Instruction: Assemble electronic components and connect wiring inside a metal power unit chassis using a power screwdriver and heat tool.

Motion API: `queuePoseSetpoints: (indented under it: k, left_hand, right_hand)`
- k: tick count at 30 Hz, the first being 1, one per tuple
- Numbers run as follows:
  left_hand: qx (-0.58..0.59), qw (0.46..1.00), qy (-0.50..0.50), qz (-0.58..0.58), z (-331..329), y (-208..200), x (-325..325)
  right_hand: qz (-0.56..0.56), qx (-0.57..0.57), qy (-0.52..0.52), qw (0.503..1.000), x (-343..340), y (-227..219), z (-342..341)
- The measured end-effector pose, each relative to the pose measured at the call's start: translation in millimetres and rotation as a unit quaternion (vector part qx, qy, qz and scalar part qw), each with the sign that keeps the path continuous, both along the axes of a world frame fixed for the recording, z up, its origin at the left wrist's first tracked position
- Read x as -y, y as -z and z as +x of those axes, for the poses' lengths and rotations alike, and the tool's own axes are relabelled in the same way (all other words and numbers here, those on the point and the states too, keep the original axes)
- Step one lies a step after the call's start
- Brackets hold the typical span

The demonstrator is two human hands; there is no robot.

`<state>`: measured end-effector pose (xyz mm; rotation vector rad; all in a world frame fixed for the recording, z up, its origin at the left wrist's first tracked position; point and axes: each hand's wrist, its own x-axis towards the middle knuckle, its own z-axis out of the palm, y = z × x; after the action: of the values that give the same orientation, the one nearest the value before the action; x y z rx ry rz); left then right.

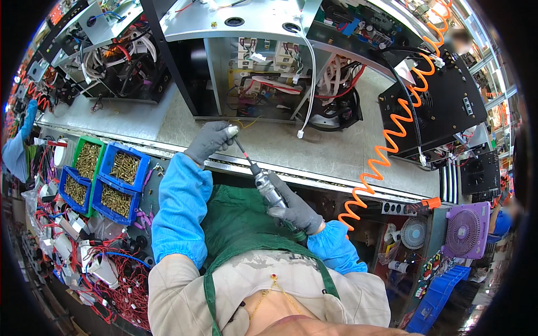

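Note:
My right hand, in a grey glove, is wrapped round a silver power screwdriver. Its long, thin bit points up and to the left. By the tip of that bit is my left hand, also gloved in grey, its fingers pinched together. A pale patch shows at its fingertips; whatever they hold is too small to name. Just beyond both hands stands an open metal equipment cabinet, with white connectors and red and white wires inside. A thin yellow wire lies at its lower edge.
A coiled orange hose hangs at the right, before a black metal unit. Blue bins and a green bin of brass-coloured screws sit left, above tangled red wires. A purple fan stands far right.

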<state>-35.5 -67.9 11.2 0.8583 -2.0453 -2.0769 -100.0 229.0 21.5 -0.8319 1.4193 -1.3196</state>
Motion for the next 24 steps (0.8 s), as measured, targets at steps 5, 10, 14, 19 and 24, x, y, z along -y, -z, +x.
queuePoseSetpoints:
  k: [5,10,14,19,24]
  left_hand:
    - [-0.019,0.998,-0.037,0.051,11.8,12.1,-5.0]
    - [-0.013,0.994,-0.044,0.102,21.2,33.9,-6.3]
    - [0.043,0.997,-0.011,0.055,17.2,32.1,-4.7]
    - [0.011,0.989,-0.063,0.137,6.8,36.7,-11.6]
    - [0.022,0.957,-0.157,0.242,-7.1,57.6,-12.2]
  right_hand:
    - [0.088,0.206,-0.032,0.974,0.6,0.5,0.4]
    - [0.119,0.143,-0.04,0.982,2.7,4.9,-3.3]
    - [0.132,0.095,-0.03,0.986,1.3,7.4,-1.7]
    - [0.141,0.098,-0.026,0.985,3.3,12.9,-5.8]
    - [0.108,0.166,0.002,0.98,5.7,11.2,-7.4]
